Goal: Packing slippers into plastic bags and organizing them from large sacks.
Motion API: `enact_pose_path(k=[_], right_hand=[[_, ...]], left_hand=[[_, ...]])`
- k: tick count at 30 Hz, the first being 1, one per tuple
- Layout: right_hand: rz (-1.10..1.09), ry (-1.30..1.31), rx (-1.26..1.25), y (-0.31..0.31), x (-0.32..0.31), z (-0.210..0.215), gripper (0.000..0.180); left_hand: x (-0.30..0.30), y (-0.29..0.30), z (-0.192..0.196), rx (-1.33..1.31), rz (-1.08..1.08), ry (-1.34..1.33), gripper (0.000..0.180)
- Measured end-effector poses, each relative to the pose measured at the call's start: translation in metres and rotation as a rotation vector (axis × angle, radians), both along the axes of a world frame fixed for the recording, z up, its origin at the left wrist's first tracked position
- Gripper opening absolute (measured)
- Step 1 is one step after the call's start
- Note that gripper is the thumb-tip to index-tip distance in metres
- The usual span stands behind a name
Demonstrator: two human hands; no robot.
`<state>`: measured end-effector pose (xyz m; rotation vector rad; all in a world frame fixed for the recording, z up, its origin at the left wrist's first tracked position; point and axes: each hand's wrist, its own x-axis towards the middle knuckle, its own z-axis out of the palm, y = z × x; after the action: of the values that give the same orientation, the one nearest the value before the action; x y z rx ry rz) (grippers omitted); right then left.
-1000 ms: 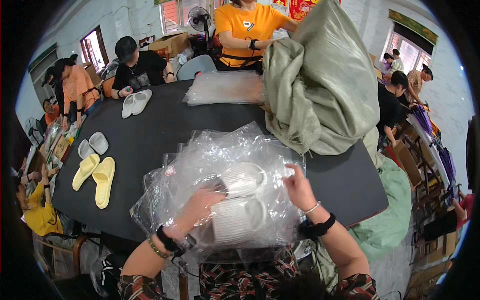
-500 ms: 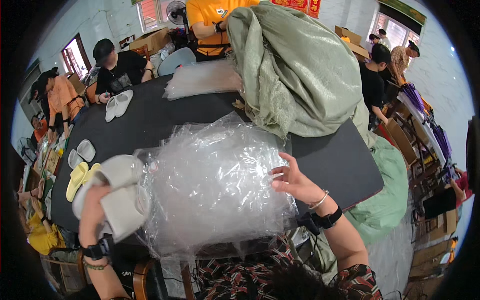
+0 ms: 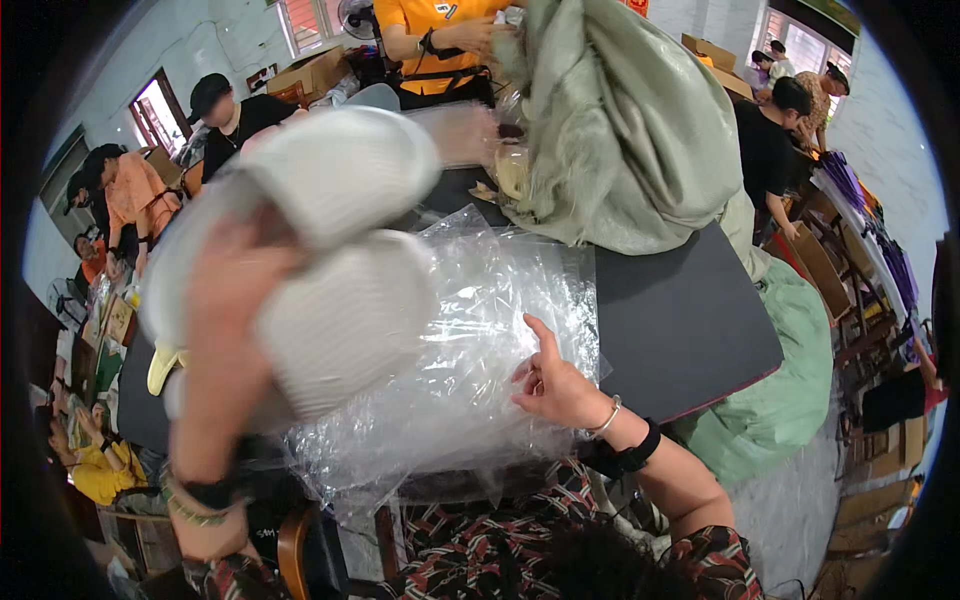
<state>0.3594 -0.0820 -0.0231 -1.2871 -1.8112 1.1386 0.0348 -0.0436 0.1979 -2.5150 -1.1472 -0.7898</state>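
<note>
A pair of light grey slide slippers (image 3: 350, 190) is raised above the left part of the table, smeared by motion. My left hand (image 3: 235, 290) grips them at their inner side, its fingers partly hidden by the slippers. Below and to the right lies a loose pile of clear plastic bags (image 3: 480, 340). Over the right part of that pile hovers my right hand (image 3: 560, 385), index finger stretched out and the others loosely bent, with nothing seen in it. A yellow slipper (image 3: 163, 367) shows at the table's left, partly covered by the raised pair.
A big grey-green woven sack (image 3: 630, 130) rests on the far right of the dark table (image 3: 680, 320). A light green sack (image 3: 760, 390) stands off the table's right edge. Across the table, a person in orange (image 3: 440, 40) handles things beside the sack; a person in black (image 3: 225, 120) sits far left.
My left hand has lifted the grey slippers up and to the right, partly over the plastic bags. My right hand has shifted slightly left and down, its index finger straighter.
</note>
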Motion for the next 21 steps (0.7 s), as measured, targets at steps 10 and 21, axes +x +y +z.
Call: enact_pose_path(k=[10, 21], right_hand=[[-0.101, -0.141, 0.066, -0.009, -0.005, -0.011, 0.076], [-0.266, -0.283, 0.063, 0.005, -0.008, -0.011, 0.020]], left_hand=[[0.085, 0.110, -0.216, -0.415, -0.124, -0.271, 0.022], [0.090, 0.110, -0.222, -0.510, -0.154, -0.465, 0.019]])
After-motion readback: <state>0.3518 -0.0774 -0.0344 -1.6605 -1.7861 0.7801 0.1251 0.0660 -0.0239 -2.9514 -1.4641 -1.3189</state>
